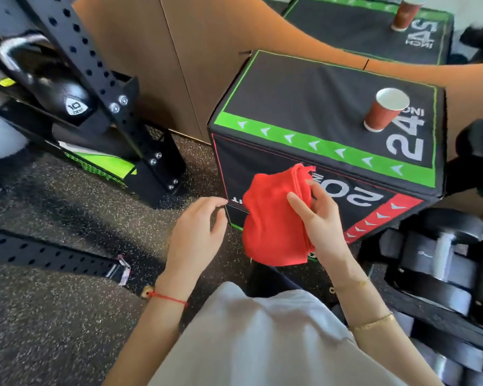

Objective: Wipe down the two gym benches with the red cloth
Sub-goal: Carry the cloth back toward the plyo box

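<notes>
While right hand (319, 218) pinches bunched red cloth (276, 215) before black padded box (318, 107), left hand (198, 229) hovers beside it, fingers loosely curled, holding nothing.

You are standing in a gym. At your ten o'clock a black perforated steel rack (95, 79) shelters a kettlebell (67, 98) marked 10; a padded jump box (304, 107) printed 24 sits at one o'clock, dumbbells (435, 263) at four, all on speckled rubber flooring (53, 316).

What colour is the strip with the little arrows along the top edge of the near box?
Bright green, with pale arrowheads, on the strip; the head view shows it clearly.
</notes>
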The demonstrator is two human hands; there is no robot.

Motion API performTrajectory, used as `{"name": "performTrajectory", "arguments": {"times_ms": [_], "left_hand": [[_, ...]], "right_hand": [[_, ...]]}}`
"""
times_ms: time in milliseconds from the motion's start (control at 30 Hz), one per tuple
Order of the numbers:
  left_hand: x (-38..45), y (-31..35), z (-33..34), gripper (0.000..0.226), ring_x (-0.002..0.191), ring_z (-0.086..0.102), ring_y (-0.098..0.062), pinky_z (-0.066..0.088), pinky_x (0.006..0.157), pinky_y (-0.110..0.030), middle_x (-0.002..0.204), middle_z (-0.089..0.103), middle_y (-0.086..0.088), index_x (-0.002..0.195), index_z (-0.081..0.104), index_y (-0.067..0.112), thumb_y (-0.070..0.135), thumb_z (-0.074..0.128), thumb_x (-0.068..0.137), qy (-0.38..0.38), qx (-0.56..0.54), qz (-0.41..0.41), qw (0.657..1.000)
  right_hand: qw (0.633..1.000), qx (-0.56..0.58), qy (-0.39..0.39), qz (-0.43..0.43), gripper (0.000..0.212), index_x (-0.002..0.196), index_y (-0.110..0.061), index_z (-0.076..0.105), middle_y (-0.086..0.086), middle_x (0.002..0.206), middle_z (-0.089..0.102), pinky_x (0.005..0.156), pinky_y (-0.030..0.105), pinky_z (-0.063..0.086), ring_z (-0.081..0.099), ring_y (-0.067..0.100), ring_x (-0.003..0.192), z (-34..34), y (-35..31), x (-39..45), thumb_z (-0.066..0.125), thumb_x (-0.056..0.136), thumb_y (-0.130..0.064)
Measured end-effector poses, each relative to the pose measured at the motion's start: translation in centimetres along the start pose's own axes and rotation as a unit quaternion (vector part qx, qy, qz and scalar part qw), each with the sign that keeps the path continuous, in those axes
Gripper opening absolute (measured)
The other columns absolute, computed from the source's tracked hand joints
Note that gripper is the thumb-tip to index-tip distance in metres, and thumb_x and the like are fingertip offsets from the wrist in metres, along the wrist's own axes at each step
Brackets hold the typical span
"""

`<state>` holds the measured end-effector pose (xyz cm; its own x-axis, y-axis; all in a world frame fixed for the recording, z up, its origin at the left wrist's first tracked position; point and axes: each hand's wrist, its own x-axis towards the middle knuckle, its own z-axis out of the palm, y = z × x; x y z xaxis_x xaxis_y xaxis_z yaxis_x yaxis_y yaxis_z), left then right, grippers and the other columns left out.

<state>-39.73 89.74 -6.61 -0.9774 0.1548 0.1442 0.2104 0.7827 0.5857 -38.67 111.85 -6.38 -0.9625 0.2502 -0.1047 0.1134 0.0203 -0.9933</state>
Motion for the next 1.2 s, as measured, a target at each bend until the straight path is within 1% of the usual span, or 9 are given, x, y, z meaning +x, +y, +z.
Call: {"name": "performTrajectory", "arguments": {"times_ms": [167, 267, 433, 667, 833, 933, 1033, 1133, 1200], "left_hand": [[7.4, -1.4, 0.5, 0.023, 0.103, 0.063, -0.012, 0.052, 0.090, -0.030, 0.111, 0.067, 0.003, 0.114, 0.066, 0.014, 0.015, 0.054, 0.095, 0.009, -0.009, 0.023, 1.000], [12.0, -1.8, 0.9, 0.023, 0.103, 0.063, -0.013, 0.051, 0.090, -0.029, 0.110, 0.068, 0.003, 0.114, 0.066, 0.014, 0.016, 0.053, 0.095, 0.019, -0.006, 0.032, 0.999], [20.7, -2.1, 2.6, 0.024, 0.105, 0.063, -0.019, 0.051, 0.090, -0.039, 0.112, 0.068, 0.000, 0.114, 0.066, 0.013, 0.015, 0.052, 0.095, -0.003, 0.006, 0.040, 0.999], [30.2, -3.1, 5.9, 0.025, 0.110, 0.060, -0.021, 0.049, 0.095, -0.040, 0.115, 0.067, -0.003, 0.117, 0.064, 0.011, 0.013, 0.053, 0.094, -0.012, 0.027, 0.057, 0.998], [33.5, -4.0, 8.2, 0.025, 0.109, 0.060, -0.022, 0.047, 0.094, -0.036, 0.115, 0.067, -0.003, 0.115, 0.065, 0.011, 0.011, 0.055, 0.092, -0.024, 0.041, 0.084, 0.995], [34.8, -4.2, 9.2, 0.025, 0.108, 0.061, -0.023, 0.048, 0.096, -0.037, 0.113, 0.068, -0.005, 0.113, 0.066, 0.009, 0.009, 0.056, 0.090, -0.039, 0.041, 0.112, 0.992], [35.7, -4.5, 10.0, 0.026, 0.108, 0.061, -0.024, 0.048, 0.097, -0.041, 0.113, 0.068, -0.005, 0.113, 0.066, 0.008, 0.008, 0.056, 0.089, -0.061, 0.033, 0.136, 0.988], [35.9, -4.8, 10.0, 0.027, 0.110, 0.060, -0.024, 0.048, 0.097, -0.042, 0.115, 0.067, -0.005, 0.114, 0.065, 0.009, 0.009, 0.056, 0.088, -0.087, 0.029, 0.154, 0.984], [36.0, -5.1, 10.2, 0.028, 0.111, 0.059, -0.024, 0.047, 0.097, -0.043, 0.116, 0.066, -0.004, 0.115, 0.065, 0.010, 0.009, 0.057, 0.088, -0.093, 0.031, 0.164, 0.982]], "right_hand": [[1.000, 0.020, 0.016, -0.005, 0.020, 0.102, -0.021, 0.064, 0.003, 0.094, 0.070, 0.090, 0.050, 0.050, 0.063, 0.015, 0.087, 1.8, -0.8, 6.5, 0.066, 0.084, -0.030], [0.999, 0.034, 0.019, -0.010, 0.018, 0.107, -0.020, 0.063, 0.009, 0.101, 0.070, 0.092, 0.052, 0.049, 0.064, 0.021, 0.092, 2.3, -1.3, 10.8, 0.065, 0.089, -0.021], [0.999, 0.024, 0.043, -0.016, 0.015, 0.105, -0.019, 0.061, 0.006, 0.097, 0.067, 0.090, 0.049, 0.050, 0.060, 0.017, 0.089, 2.5, -2.1, 19.4, 0.064, 0.091, -0.014], [0.999, 0.001, 0.038, -0.007, 0.013, 0.104, -0.019, 0.060, 0.000, 0.090, 0.068, 0.083, 0.041, 0.052, 0.062, 0.012, 0.082, 3.1, -1.6, 29.1, 0.063, 0.092, -0.014], [0.997, -0.062, 0.038, 0.022, 0.018, 0.109, -0.015, 0.059, 0.012, 0.093, 0.070, 0.088, 0.054, 0.050, 0.064, 0.027, 0.082, 3.2, -0.2, 32.2, 0.063, 0.091, -0.015], [0.991, -0.113, 0.057, 0.048, 0.024, 0.112, -0.017, 0.058, 0.011, 0.092, 0.072, 0.086, 0.053, 0.050, 0.066, 0.033, 0.088, 2.4, 0.6, 32.7, 0.064, 0.089, -0.018], [0.964, -0.234, 0.110, 0.065, 0.030, 0.114, -0.023, 0.055, -0.002, 0.088, 0.072, 0.082, 0.041, 0.051, 0.066, 0.027, 0.087, 1.9, 1.5, 32.6, 0.065, 0.086, -0.027], [0.896, -0.410, 0.159, 0.062, 0.035, 0.115, -0.027, 0.050, -0.007, 0.092, 0.068, 0.069, 0.033, 0.041, 0.063, 0.027, 0.091, 2.0, 1.9, 31.6, 0.062, 0.083, -0.036], [0.869, -0.457, 0.182, 0.041, 0.037, 0.115, -0.024, 0.052, -0.006, 0.094, 0.065, 0.068, 0.032, 0.040, 0.059, 0.025, 0.093, 1.9, 2.3, 31.3, 0.064, 0.081, -0.035]]}}
